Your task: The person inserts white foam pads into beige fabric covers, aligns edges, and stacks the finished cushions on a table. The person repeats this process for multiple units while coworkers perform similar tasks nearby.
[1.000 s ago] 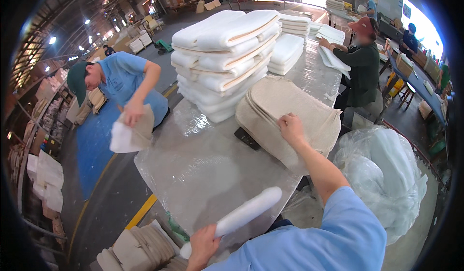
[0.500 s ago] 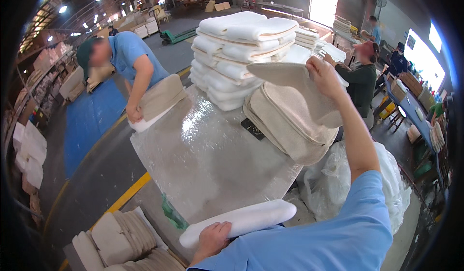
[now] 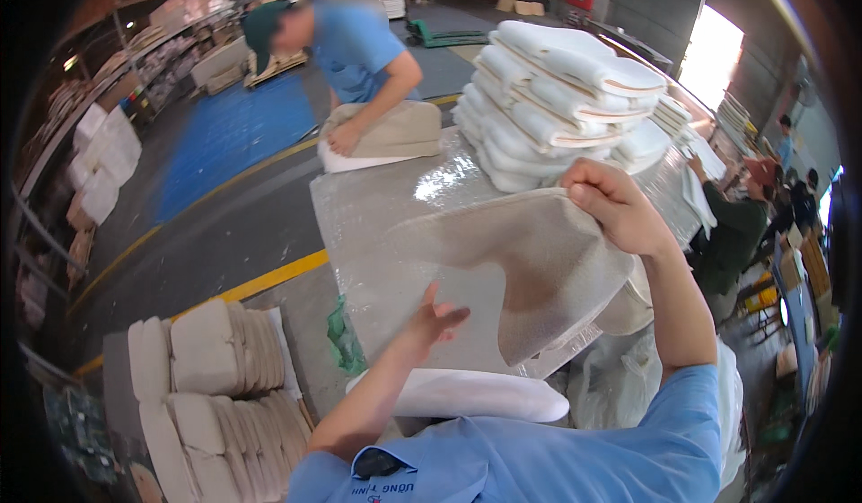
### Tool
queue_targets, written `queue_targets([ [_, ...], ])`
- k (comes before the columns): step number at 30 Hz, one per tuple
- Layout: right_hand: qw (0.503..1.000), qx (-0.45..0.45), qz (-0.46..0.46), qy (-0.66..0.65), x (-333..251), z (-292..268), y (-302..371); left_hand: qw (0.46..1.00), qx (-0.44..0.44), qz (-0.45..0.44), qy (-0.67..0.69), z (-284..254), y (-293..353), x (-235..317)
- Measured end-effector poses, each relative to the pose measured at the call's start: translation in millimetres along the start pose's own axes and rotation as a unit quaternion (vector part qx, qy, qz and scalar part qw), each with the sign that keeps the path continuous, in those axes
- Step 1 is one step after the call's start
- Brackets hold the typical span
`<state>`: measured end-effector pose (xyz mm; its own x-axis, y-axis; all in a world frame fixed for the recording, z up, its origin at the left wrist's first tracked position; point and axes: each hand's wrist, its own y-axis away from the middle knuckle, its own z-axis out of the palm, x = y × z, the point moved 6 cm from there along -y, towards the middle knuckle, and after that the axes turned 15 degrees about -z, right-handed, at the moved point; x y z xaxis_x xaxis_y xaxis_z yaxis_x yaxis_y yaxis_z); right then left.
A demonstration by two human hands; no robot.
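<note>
My right hand (image 3: 615,205) is raised, its fingers pinching the edge of a beige fabric cushion cover (image 3: 570,274). The cover hangs over the plastic-covered table (image 3: 373,252), its left part smeared by motion. My left hand (image 3: 433,322) reaches over the table, left of the cover, fingers apart and holding nothing. A white padded cushion (image 3: 467,395) lies along the near table edge against my body. Partly hidden behind the cover and my right forearm is a pile of beige covers (image 3: 631,310).
Folded white pads (image 3: 557,99) form a tall stack at the back. Across the table, a co-worker (image 3: 359,54) presses on a beige-covered cushion (image 3: 395,131). Beige cushions (image 3: 211,350) fill the lower left. Clear plastic bags (image 3: 620,382) bulge at right; a green plastic scrap (image 3: 344,337) hangs near the table corner.
My right hand has pulled the beige cover off the pile toward me. My left hand has let go of the white cushion and moved up over the table. The view has turned right.
</note>
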<state>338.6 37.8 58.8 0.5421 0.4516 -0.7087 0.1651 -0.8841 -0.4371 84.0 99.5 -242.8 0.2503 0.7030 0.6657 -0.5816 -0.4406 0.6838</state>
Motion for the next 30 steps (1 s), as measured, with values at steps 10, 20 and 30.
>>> queue_targets([
  [10, 0.941, 0.088, 0.031, -0.325, 96.9, 56.9, 97.5, 0.954, 0.094, 0.268, 0.1, -26.6, 55.8, 72.7],
  [20, 0.924, 0.23, 0.028, -0.304, 126.4, 142.8, 106.0, 0.918, 0.218, 0.327, 0.053, -35.0, 85.1, 67.7],
  [30, 0.905, 0.266, 0.085, -0.32, 137.2, 158.3, 133.2, 0.975, -0.035, 0.218, -0.016, -26.6, 88.1, 28.0],
])
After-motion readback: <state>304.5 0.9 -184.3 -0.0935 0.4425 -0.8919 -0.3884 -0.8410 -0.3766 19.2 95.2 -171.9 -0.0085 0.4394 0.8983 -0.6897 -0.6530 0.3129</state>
